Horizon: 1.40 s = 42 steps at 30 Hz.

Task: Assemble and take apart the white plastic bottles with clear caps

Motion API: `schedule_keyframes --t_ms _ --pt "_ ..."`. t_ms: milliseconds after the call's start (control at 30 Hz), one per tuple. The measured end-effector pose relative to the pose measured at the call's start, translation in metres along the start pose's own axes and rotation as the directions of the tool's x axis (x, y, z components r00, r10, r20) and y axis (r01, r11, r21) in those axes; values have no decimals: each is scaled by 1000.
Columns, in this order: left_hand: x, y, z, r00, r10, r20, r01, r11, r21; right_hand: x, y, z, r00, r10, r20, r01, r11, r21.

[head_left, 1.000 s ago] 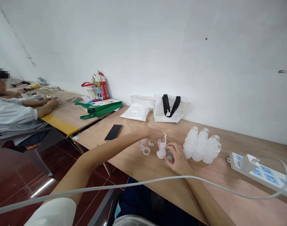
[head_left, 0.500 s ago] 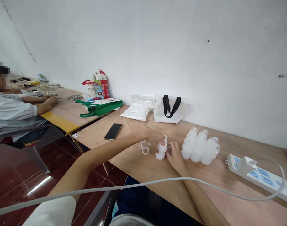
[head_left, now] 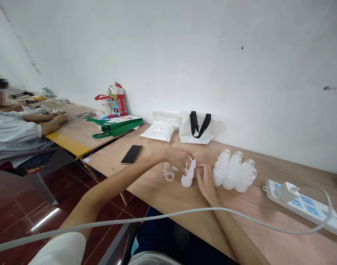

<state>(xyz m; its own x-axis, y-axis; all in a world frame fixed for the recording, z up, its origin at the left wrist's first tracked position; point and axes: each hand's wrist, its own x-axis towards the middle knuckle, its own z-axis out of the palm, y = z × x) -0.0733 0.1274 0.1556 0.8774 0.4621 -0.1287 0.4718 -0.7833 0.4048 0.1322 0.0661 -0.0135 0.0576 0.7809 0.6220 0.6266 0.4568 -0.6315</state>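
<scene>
A white translucent plastic bottle (head_left: 187, 176) stands on the plywood table (head_left: 154, 184) between my hands. My left hand (head_left: 179, 158) is curled over its neck from the far side. My right hand (head_left: 205, 180) pinches a small clear plastic part (head_left: 199, 173) close to the bottle's right side, and the fingers partly hide it. Several clear plastic rings (head_left: 169, 176) lie just left of the bottle. To the right, a close-packed group of similar frosted bottles (head_left: 233, 171) lies near my right hand.
A black phone (head_left: 131, 154) lies to the left. White bags (head_left: 196, 128) stand against the wall behind. A power strip (head_left: 297, 203) with a white plug sits at right, and a grey cable (head_left: 168, 214) crosses low. A co-worker's hands (head_left: 59, 119) rest on the adjoining table.
The white bottle has gone from tilted to more upright, and my right hand has risen beside it with the clear part. The view has shifted slightly.
</scene>
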Motion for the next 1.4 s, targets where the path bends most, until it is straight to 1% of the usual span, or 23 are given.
schedule_keyframes --t_ms 67,100,133,167,200,233,300,333,400,433,500,567,633,733,800,867,933,967,1033,1133,1200,1333,1400 --pt "-3 -11 -1 995 -15 -95 11 999 -48 0 -2 -1 1000 7 -23 -6 1000 16" --pt "-4 -19 1 986 -37 -164 23 996 -83 0 -4 -1 999 7 -35 -6 1000 24" --pt "-4 -29 5 967 -78 -243 49 991 -122 0 -6 -2 999 4 -46 -3 1000 30" --pt "-3 -41 10 931 -130 -340 78 984 -162 0 -8 -3 998 -3 -55 5 999 35" --pt "-3 -53 18 873 -200 -445 114 971 -212 0 -10 -5 998 -15 -64 18 999 37" --pt "-2 -65 28 793 -276 -543 146 952 -271 0 -12 -6 997 -32 -73 35 999 36" --pt "-2 -87 51 648 -408 -643 171 901 -399 -1 -15 -9 993 -75 -89 78 996 30" --pt "-2 -97 63 608 -451 -653 164 876 -453 -1 -16 -11 990 -99 -98 102 994 26" --pt "-3 -113 85 600 -525 -603 147 814 -562 -1 -16 -13 982 -149 -118 152 988 19" --pt "-4 -119 94 594 -543 -593 147 799 -584 -2 -17 -14 976 -174 -129 178 984 15" --pt "-6 -127 106 561 -576 -595 139 774 -618 -2 -17 -16 964 -223 -146 225 974 1" --pt "-9 -131 112 536 -593 -601 130 761 -636 -2 -18 -17 951 -267 -156 267 963 -26" --pt "-12 -130 114 538 -596 -597 118 754 -647 -3 -19 -18 933 -320 -161 314 947 -63" --pt "-18 -124 116 576 -546 -608 108 788 -605 -6 -21 -21 881 -446 -156 430 894 -130" --pt "-22 -120 117 632 -462 -622 114 849 -516 -10 -23 -21 816 -568 -108 547 819 -172" --pt "-24 -118 117 697 -372 -613 118 903 -413 -14 -27 -20 735 -678 -3 660 717 -225" --pt "-25 -119 118 733 -322 -599 123 929 -350 -17 -34 -15 675 -730 107 719 619 -318" --pt "-24 -121 118 736 -313 -600 126 935 -332 -18 -38 -12 670 -729 141 717 584 -381" --pt "-23 -124 119 728 -308 -612 129 939 -319 -16 -44 -6 692 -703 164 679 556 -479" --pt "-23 -128 121 711 -328 -623 121 929 -351 -10 -48 0 759 -617 206 618 585 -525" --pt "-23 -127 122 694 -347 -631 108 917 -385 -8 -47 1 787 -571 235 598 608 -522" --pt "-25 -123 120 641 -347 -685 78 917 -392 -7 -43 -2 804 -544 240 582 636 -507" --pt "-25 -122 119 621 -343 -705 88 924 -372 -7 -43 -5 793 -566 223 593 638 -491"
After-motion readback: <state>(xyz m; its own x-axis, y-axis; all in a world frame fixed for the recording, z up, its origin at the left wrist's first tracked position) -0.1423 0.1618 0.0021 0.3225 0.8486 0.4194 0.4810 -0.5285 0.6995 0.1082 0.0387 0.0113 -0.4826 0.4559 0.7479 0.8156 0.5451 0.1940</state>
